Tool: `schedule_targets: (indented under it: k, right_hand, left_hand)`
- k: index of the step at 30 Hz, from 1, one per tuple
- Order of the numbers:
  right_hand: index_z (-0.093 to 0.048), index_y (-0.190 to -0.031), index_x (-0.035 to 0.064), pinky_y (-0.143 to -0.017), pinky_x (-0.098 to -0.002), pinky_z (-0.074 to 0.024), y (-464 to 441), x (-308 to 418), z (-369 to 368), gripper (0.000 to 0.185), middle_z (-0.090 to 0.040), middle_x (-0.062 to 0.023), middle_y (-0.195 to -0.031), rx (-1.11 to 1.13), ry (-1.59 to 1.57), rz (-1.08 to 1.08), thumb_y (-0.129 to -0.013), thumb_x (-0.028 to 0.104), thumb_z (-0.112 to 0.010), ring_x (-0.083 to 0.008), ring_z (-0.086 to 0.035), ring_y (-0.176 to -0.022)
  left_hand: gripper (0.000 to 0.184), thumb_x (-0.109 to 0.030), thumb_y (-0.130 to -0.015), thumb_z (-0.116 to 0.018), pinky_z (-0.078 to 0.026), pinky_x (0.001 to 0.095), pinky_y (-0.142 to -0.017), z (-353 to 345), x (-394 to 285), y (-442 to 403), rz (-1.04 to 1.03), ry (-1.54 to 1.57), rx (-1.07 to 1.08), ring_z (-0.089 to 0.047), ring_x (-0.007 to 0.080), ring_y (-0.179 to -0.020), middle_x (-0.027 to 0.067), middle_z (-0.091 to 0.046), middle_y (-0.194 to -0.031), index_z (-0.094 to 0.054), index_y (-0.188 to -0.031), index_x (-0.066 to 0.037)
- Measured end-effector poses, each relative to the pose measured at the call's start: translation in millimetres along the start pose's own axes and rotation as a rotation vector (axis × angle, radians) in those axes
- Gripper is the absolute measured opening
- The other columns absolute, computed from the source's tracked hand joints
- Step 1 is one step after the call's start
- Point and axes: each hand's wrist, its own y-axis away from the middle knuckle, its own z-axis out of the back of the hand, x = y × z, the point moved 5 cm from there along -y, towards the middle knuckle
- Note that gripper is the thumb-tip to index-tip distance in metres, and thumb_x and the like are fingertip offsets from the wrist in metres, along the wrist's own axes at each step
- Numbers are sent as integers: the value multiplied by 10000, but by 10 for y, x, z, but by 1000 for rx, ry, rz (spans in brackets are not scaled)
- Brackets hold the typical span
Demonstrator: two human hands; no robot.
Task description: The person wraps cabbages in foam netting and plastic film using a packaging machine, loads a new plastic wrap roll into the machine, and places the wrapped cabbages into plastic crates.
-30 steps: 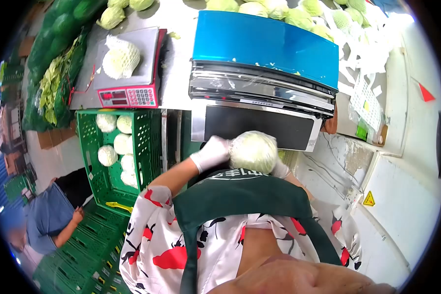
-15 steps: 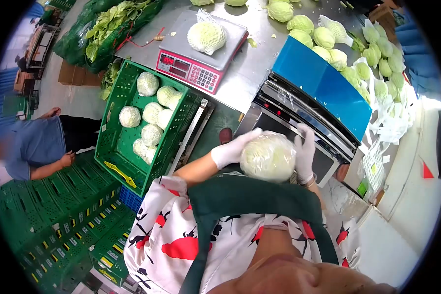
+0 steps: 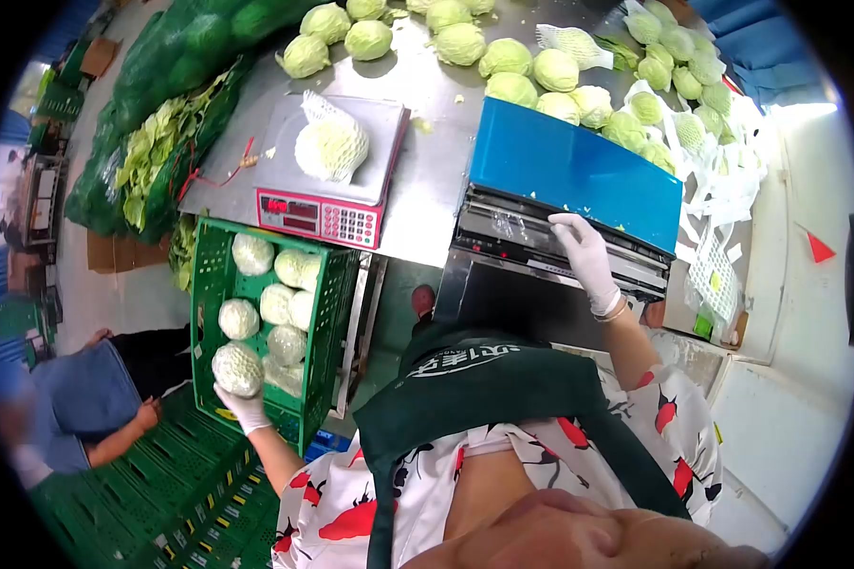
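In its white glove, my left hand (image 3: pixel 244 406) has its fingers around a film-wrapped cabbage (image 3: pixel 237 369) at the near end of the green crate (image 3: pixel 314 379). Several other wrapped cabbages (image 3: pixel 239 318) lie in that crate. My right hand (image 3: pixel 586 261), gloved too, is over the slot of the wrapping machine (image 3: pixel 626 275), below its blue cover (image 3: pixel 574 161). Its fingers stretch forward and a little to the left, with nothing visible in them. A crumpled bit of clear film (image 3: pixel 509 228) shows on the machine, left of those fingers.
A scale (image 3: pixel 319 220) bears a cabbage in a white foam net (image 3: pixel 331 150). Loose cabbages (image 3: pixel 460 44) and white foam nets (image 3: pixel 721 194) lie on the metal table (image 3: pixel 427 123). Green sacks (image 3: pixel 194 71) stand at the left. Another person (image 3: pixel 95 398) is beside stacked green crates (image 3: pixel 176 488).
The wrapped cabbage has gone from between both hands at my front into the crate with my left hand. My right hand has moved forward onto the machine. The view has shifted.
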Motion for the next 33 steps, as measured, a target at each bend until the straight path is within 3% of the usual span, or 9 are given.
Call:
schedule_targets:
  k: [2, 5, 10, 15, 16, 19, 22, 27, 33]
  right_hand:
    - [-693, -1111, 14, -834, -238, -481, -125, 106, 153, 187, -686, -12, -966, -24, 55, -39, -991, 134, -615, -70, -606, -928]
    - [-705, -1102, 24, -839, -271, -510, -581, 162, -49, 177, -710, -64, -1017, 11, -95, 56, -978, 120, -623, -109, -638, -919]
    - [-692, -1153, 18, -872, -271, -517, -1385, 857, -1230, 264, -726, -90, -1085, 320, -216, 209, -970, 198, -632, -156, -672, -975]
    - [-644, -1180, -76, -899, -351, -533, -2133, 885, -2788, 661, -718, -229, -1061, 572, -116, -3, -899, 523, -662, -274, -704, -993]
    - [-637, -1179, -99, -920, -348, -524, -2131, 875, -3019, 735, -719, -231, -1057, 648, -424, -27, -883, 573, -668, -269, -702, -1006]
    - [-608, -1288, -62, -960, -331, -505, -2292, 581, -3342, 736, -675, -227, -1220, 515, -553, 50, -880, 545, -698, -275, -665, -1103]
    - [-600, -1323, -29, -994, -323, -494, -2055, 805, -1843, 673, -660, -211, -1264, 448, -243, 48, -924, 509, -674, -246, -642, -1133]
    - [-591, -1336, 7, -951, -287, -507, -1460, 291, 319, 490, -656, -87, -1235, 108, -488, 19, -1030, 389, -562, -156, -625, -1104]
    - [-529, -1400, -13, -922, -295, -510, -959, -485, 1277, 606, -630, -137, -1247, -194, -427, -218, -1017, 455, -562, -174, -627, -1085]
  left_hand:
    - [679, -538, -1013, -403, -450, 537, -1070, 676, -76, -350, 34, -82, -128, -514, 318, -1327, 148, -512, -1471, -450, -1471, -39]
    - [699, -349, -962, -664, -456, 437, -1057, -740, -168, -317, -486, -855, -591, -528, 284, -1273, 205, -478, -1476, -397, -1504, 3]
    - [645, -353, -1061, -494, -420, 425, -1095, -3131, 792, -1296, -368, -580, 210, -512, 304, -1334, 216, -486, -1463, -287, -1547, 16]
    - [558, -435, -1043, -499, -426, 314, -1036, -4061, 1318, -1790, -76, -739, 432, -572, 176, -1213, 92, -543, -1408, -507, -1435, -38]
    - [544, -394, -1035, -528, -452, 318, -1019, -4202, 1375, -1743, -256, -805, 500, -591, 165, -1184, 79, -574, -1364, -486, -1440, -33]
    - [536, -304, -1002, -621, -529, 305, -907, -4555, 1514, -1268, -158, -761, 466, -623, 178, -1121, 119, -592, -1319, -474, -1407, 14]
    - [582, -245, -983, -644, -474, 352, -1027, -5093, 1747, -648, -185, -755, 633, -556, 229, -1247, 150, -554, -1370, -429, -1454, 21]
    - [700, -271, -921, -723, -465, 347, -1036, -6197, 2835, 360, -116, -828, 1011, -556, 235, -1250, 191, -548, -1390, -413, -1479, 14]
    - [716, -339, -895, -750, -508, 326, -975, -6642, 4060, 865, 87, -938, 1271, -642, 223, -1129, 182, -652, -1260, -460, -1452, 3]
